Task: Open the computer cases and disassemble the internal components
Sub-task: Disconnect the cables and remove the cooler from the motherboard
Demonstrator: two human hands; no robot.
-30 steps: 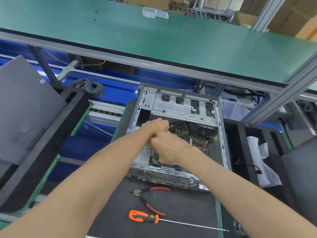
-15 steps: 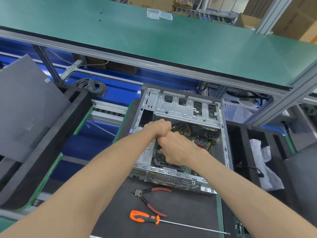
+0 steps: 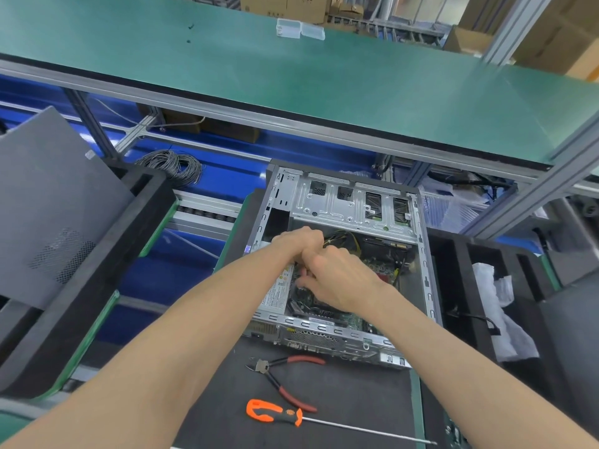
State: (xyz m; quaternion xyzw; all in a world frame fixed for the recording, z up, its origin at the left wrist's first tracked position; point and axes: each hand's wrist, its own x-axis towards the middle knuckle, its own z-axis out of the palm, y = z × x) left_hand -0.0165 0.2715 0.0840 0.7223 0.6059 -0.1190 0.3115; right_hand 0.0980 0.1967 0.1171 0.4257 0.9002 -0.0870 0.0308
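Observation:
An open grey computer case [image 3: 423, 254] lies flat on a black mat, with its silver drive cage [image 3: 343, 209] at the far end. Both hands are inside it, over the green motherboard [image 3: 384, 268] and beside the labelled power supply [image 3: 275, 294]. My left hand [image 3: 296, 243] is curled round a bundle of yellow and black cables [image 3: 343, 239]. Touching it, my right hand [image 3: 338, 277] bends its fingers down onto a connector at the board; the fingertips hide the part itself.
Red-handled pliers [image 3: 287, 382] and an orange-handled screwdriver [image 3: 275, 413] lie on the mat in front of the case. A grey side panel [image 3: 48, 205] leans at the left, a grey wire coil [image 3: 171, 165] behind it. White plastic wrap [image 3: 500, 315] sits in a black bin at the right. A green shelf [image 3: 324, 76] overhangs.
Both hands stay pressed together inside the case; the right hand's fingers have reached lower toward the board. The case and tools have not moved.

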